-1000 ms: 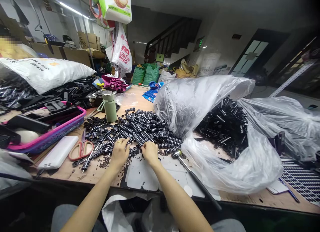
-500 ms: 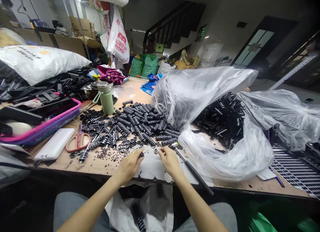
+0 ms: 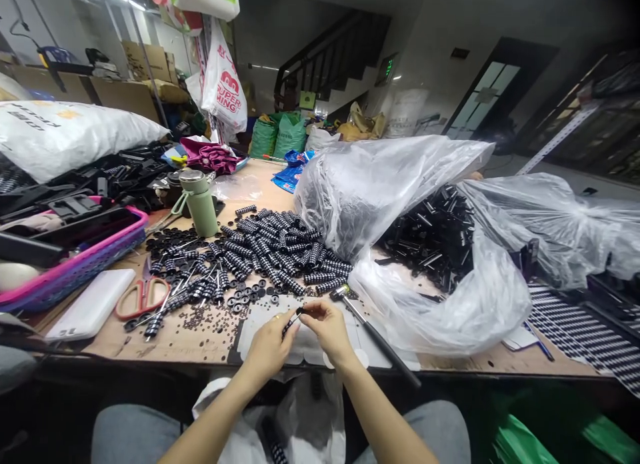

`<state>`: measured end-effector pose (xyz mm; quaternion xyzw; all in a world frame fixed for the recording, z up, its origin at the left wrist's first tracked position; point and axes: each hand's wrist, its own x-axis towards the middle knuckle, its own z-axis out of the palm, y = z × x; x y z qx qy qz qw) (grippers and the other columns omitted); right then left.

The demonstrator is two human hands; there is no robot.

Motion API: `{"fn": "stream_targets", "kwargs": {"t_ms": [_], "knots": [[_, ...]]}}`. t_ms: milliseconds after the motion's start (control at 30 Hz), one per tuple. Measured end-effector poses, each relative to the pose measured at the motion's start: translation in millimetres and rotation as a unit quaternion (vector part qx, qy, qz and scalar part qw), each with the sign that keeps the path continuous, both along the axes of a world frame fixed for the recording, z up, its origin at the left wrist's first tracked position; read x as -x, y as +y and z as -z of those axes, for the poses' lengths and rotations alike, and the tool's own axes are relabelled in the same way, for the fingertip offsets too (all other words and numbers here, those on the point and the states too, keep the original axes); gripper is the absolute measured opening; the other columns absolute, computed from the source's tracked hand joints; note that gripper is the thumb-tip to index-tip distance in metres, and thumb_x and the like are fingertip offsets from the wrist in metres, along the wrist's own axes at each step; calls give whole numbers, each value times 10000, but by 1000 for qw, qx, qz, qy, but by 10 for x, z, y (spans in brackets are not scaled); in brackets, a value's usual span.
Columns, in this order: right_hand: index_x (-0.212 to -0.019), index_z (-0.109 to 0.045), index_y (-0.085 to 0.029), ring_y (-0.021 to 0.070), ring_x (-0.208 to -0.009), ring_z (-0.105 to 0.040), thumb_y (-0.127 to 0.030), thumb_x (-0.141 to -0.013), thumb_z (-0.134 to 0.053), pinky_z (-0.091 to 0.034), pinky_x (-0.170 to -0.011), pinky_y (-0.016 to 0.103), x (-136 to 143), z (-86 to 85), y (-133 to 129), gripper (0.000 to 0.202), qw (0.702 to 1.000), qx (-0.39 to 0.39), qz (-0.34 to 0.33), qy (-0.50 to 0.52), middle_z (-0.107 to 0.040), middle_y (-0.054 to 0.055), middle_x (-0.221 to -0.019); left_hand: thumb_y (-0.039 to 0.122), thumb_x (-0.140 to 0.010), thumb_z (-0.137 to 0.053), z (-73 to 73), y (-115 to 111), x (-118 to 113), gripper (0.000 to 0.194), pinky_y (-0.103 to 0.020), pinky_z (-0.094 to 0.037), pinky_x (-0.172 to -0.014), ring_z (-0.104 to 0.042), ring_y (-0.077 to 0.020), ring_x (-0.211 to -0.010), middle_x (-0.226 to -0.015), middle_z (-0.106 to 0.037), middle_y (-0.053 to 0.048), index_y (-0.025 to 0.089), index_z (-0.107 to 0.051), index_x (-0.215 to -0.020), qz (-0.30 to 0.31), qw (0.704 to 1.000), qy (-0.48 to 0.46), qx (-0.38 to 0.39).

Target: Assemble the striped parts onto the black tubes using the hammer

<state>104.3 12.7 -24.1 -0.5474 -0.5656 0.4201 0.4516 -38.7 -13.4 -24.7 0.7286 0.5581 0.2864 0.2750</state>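
Observation:
My left hand [image 3: 273, 341] is closed on a short black-and-white patterned roller [image 3: 287, 327] with a thin metal rod sticking out of it. Against the rod's end, my right hand [image 3: 325, 327] pinches a small black disc [image 3: 299, 311]. Both hands meet above a grey-white plate [image 3: 255, 317] at the table's front edge. Behind them lies a heap of patterned rollers [image 3: 280, 251], with loose black washers [image 3: 247, 294] in front of it. A hammer [image 3: 373, 331] with a black handle rests right of my right hand.
Red-handled scissors [image 3: 143, 296], a white power bank [image 3: 91, 305], a pink-and-purple basket [image 3: 75, 267] and a green bottle [image 3: 201, 207] stand on the left. A large clear plastic bag [image 3: 450, 331] with black parts [image 3: 433, 241] spreads over the right.
My right hand has lifted from the plate with a small disc and come against my left hand at the rod. The camera view has shifted a little to the right.

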Motion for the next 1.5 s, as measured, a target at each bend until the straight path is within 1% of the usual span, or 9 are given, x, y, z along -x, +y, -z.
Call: {"fn": "stream_targets", "kwargs": {"t_ms": [200,400,633,767,867,1033,1133,1233,1500], "knots": [[-783,-616,-161,159,-760,-617,-194,-701,-580,-517,-708,293,24,-140,-168,96,996,-81,5,-30,-646,47,-809,377,-856,-329,-40,-43,-9,409,-337,-407,-894,-532,-201,-1040,-1126,-582,-88,189,-505,-1174,11,1000,-22,9],[-1021,-582,-209,167,-1039,-536,-132,-769,-480,-447,-904,341,47,-212,-269,283,952,-253,-102,-136,-588,68,-1099,354,-849,-358,41,-8,-24,408,-326,-411,-879,-513,-197,-1053,-1190,-523,-101,176,-440,-1206,-42,982,-183,-12],[-863,-606,-187,163,-935,-555,-188,-787,-503,-447,-842,315,-234,-252,-97,128,955,-201,-7,-219,-616,58,-961,424,-785,-472,128,107,17,375,-198,-413,-484,-492,-88,-551,-793,-547,-9,204,-463,-1088,-113,914,-382,74],[-846,-599,-186,142,-835,-565,-184,-815,-470,-448,-783,279,-106,-149,121,133,942,-161,-52,-291,-628,30,-862,482,-762,-482,84,178,216,370,-161,-346,-383,-434,-56,-454,-704,-484,33,203,-470,-1004,-159,859,-479,85],[-836,-605,-187,154,-857,-556,-179,-792,-509,-436,-809,286,263,-26,271,106,936,-165,-90,-298,-622,38,-864,476,-751,-504,47,161,394,345,-164,-353,-382,-442,-57,-448,-700,-482,36,195,-477,-948,-199,871,-447,42],[-725,-595,-153,220,-857,-541,-103,-730,-533,-439,-788,382,695,103,378,80,940,-147,-73,-299,-594,88,-791,445,-788,-453,0,57,579,322,-194,-394,-422,-445,-68,-427,-668,-520,25,181,-534,-955,-188,938,-292,20],[-808,-579,-159,174,-810,-558,-104,-711,-546,-467,-763,327,657,76,333,117,947,-147,-85,-273,-589,56,-815,420,-797,-444,-27,29,572,348,-273,-484,-644,-590,-143,-645,-819,-629,-38,183,-568,-1019,-150,973,-175,7],[-901,-551,-171,108,-768,-570,-99,-706,-537,-495,-715,227,530,-6,234,208,954,-154,-111,-232,-576,22,-877,386,-806,-433,-30,42,479,361,-325,-428,-872,-571,-193,-965,-1051,-621,-75,177,-576,-1062,-104,989,-101,-8],[-859,-594,-179,138,-836,-570,-51,-690,-492,-498,-754,272,262,-153,43,235,956,-222,-122,-145,-600,39,-878,361,-830,-398,-40,61,236,353,-330,-415,-898,-556,-183,-1007,-1094,-609,-53,199,-568,-1093,-23,997,-78,-16]]}}
